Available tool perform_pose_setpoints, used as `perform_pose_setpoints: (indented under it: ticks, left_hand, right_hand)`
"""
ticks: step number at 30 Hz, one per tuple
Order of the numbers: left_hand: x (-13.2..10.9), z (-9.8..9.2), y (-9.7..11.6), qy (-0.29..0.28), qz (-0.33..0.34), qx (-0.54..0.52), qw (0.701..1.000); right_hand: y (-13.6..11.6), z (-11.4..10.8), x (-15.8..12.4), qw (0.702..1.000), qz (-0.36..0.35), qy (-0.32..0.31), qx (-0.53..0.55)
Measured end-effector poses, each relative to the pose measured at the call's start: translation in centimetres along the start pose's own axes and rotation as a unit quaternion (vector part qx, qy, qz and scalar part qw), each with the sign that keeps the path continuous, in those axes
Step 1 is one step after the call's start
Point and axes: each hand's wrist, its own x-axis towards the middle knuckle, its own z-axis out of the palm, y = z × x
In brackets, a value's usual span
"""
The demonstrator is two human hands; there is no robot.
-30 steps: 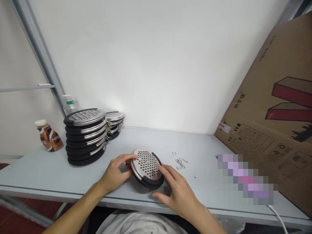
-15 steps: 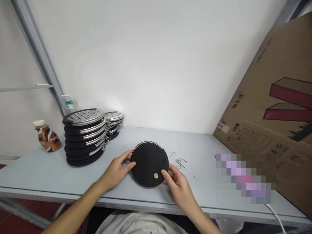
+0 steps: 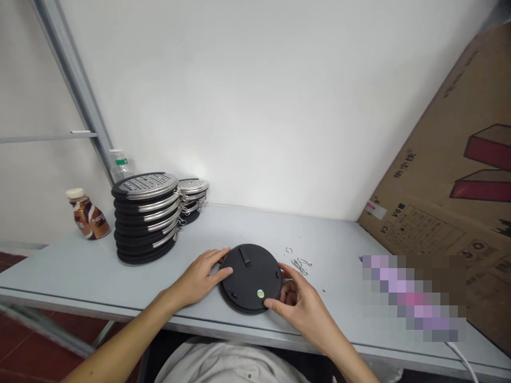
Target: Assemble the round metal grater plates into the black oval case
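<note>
A round grater (image 3: 250,276) lies back-side up at the front middle of the table, flat or nearly so. Its black back carries a narrow tab near the far edge, small nubs and a round green-and-white sticker. My left hand (image 3: 203,279) grips the left rim, thumb on top and fingers at the edge. At the right rim my right hand (image 3: 297,298) also holds it, thumb near the sticker, with the other fingers curled and partly hidden. Small metal wire hooks (image 3: 301,265) and a loose ring (image 3: 289,250) lie just beyond my right hand.
Left of my hands stands a tall stack of round graters (image 3: 147,223), with a shorter stack (image 3: 194,186) behind it. A brown drink bottle (image 3: 88,215) and a clear bottle (image 3: 121,166) stand beyond. At right are a large cardboard box (image 3: 439,186) and a blurred-out purple item (image 3: 411,298).
The grater has tipped down from a raised, tilted pose to lie lower and flatter. The tab on its back now shows plainly. Both hands stay at its rim, and the view has shifted slightly.
</note>
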Motion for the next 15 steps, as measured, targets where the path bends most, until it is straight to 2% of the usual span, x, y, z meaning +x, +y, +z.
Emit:
perform_pose_setpoints:
  ticks: [10,15]
  left_hand:
    - [0.10,-0.25,0.39,-0.016,0.009,-0.010,1.000]
    - [-0.36,-0.74,0.45,-0.092,0.030,0.021,0.995]
  right_hand:
    - [0.57,-0.45,-0.15,0.999,-0.022,-0.011,-0.048]
    - [-0.11,0.52,-0.87,0.990,-0.060,0.027,-0.121]
